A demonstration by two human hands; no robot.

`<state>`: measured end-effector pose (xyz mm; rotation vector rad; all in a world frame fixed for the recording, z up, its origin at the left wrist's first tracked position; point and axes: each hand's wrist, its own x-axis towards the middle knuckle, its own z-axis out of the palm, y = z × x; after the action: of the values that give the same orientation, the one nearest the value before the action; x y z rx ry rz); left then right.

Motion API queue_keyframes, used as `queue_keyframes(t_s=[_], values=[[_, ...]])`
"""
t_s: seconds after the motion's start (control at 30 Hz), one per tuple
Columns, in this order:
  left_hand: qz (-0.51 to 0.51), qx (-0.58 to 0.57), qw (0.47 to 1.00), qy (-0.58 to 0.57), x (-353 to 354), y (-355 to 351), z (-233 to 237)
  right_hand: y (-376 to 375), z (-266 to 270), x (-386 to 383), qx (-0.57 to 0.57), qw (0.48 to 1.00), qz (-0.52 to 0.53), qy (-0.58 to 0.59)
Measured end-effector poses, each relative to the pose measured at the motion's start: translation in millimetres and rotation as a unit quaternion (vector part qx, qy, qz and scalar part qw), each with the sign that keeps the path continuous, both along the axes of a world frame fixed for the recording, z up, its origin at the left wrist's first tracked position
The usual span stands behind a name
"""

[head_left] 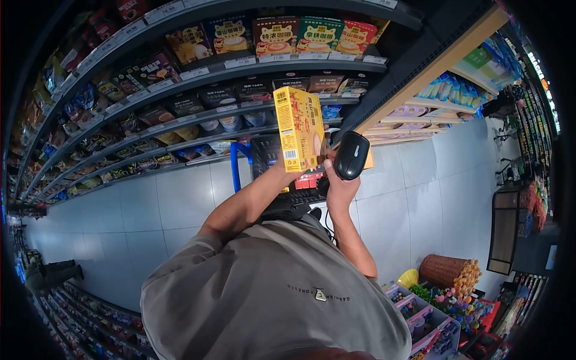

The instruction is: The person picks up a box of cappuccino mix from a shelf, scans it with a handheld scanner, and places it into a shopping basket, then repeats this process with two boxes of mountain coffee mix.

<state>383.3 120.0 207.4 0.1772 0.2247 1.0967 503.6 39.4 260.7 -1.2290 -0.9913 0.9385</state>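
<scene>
My left hand [284,170] is wrapped round the lower part of a yellow coffee box [296,129], held upright with a barcode on its narrow side; most of the fingers are hidden behind it. My right hand [342,189] grips a black barcode scanner [352,155], just right of the box. Its thumb shows beside the scanner, and a cable [329,223] hangs below. Under the hands is a dark basket or cart with a blue handle [235,165]. A red package [308,180] shows beneath the yellow box.
Curved by the lens, a shelf [210,73] of coffee boxes and bags spans the front and left. A wooden-edged rack [414,114] stands at right. Behind right is a display with a wicker basket [443,276]. Another person [51,275] is at far left on the tiled floor [138,201].
</scene>
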Motion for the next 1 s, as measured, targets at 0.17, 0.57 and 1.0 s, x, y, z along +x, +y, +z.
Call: queue_keyframes(t_s=[0.17,0.57,1.0], values=[[0.031,0.021,0.999,0.022,8,-4,18,7,-16,4,-0.049,0.997,-0.025,0.046],[-0.088,0.006,0.992,-0.092,2,-5,1,15,-19,24,-0.111,0.961,0.011,0.252],[-0.018,0.029,0.996,0.082,-11,-27,13,44,40,75,0.001,0.993,-0.026,0.119]])
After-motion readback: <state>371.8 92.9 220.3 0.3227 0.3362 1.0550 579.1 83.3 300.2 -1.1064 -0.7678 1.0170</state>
